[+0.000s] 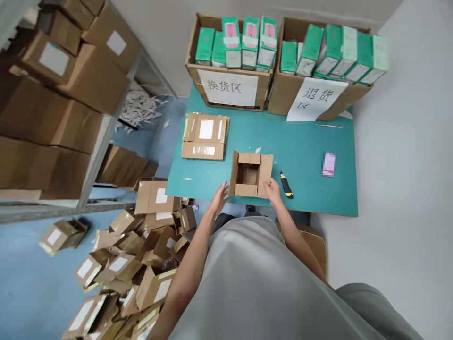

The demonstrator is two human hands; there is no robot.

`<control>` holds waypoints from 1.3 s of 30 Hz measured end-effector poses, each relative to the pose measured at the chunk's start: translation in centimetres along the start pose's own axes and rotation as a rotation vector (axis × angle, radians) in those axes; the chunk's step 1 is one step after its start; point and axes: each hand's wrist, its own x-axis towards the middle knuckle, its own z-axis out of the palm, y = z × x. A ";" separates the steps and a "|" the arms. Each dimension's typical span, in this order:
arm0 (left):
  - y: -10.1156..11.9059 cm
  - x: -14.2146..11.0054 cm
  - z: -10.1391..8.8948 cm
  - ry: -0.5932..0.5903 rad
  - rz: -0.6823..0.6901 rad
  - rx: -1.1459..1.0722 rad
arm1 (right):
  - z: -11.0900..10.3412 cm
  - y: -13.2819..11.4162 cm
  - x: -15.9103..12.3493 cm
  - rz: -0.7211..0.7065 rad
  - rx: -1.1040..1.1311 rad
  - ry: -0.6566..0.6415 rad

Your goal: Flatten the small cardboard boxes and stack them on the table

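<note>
A small cardboard box (266, 172) stands at the front of the green table with its flaps folded out and its inside showing dark. The thumb of my right hand (272, 191) lies on top of the right flap, with the fingers beneath, pinching its edge. My left hand (220, 197) is beside the left flap, fingers stretched and apart; whether they touch the cardboard I cannot tell. Just right of my right hand lies a yellow and black utility knife (286, 185). Flattened cardboard (189, 147) with tape and a white label is stacked behind and left of the box.
Two large cartons, a left one (193, 71) and a right one (339, 106), hold green boxes at the back of the table (311, 156). A phone-like pink item (329, 164) lies right. Empty boxes (155, 248) heap on the floor beside a loaded shelf (99, 137).
</note>
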 end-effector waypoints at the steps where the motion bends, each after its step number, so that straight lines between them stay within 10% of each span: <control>1: 0.7 0.5 0.7 0.020 0.060 0.070 | 0.2 0.2 0.2 0.018 -0.035 0.036; 7: 4.5 3.7 2.6 0.041 0.341 0.556 | 1.8 1.1 -0.9 0.128 -0.124 0.072; 13: 9.5 7.9 1.3 -0.244 0.472 0.858 | 1.7 -2.0 -0.6 -0.071 -0.749 0.312; 19: 14.4 10.6 2.0 -0.362 0.628 1.240 | 3.6 -7.1 2.6 0.026 -1.045 0.010; 22: 14.5 9.6 3.3 -0.150 0.941 1.313 | 4.6 -8.1 2.5 0.132 -1.017 0.029; 25: 12.8 7.7 4.3 -0.336 1.172 1.359 | 5.0 -7.9 1.4 0.172 -0.999 0.062; 30: 9.7 6.4 3.8 -0.763 1.074 1.568 | 5.1 -6.4 -0.4 0.224 -0.959 0.162; 39: 12.4 4.2 -1.0 -0.391 0.942 1.648 | 3.5 -6.3 -0.8 0.117 -0.872 0.197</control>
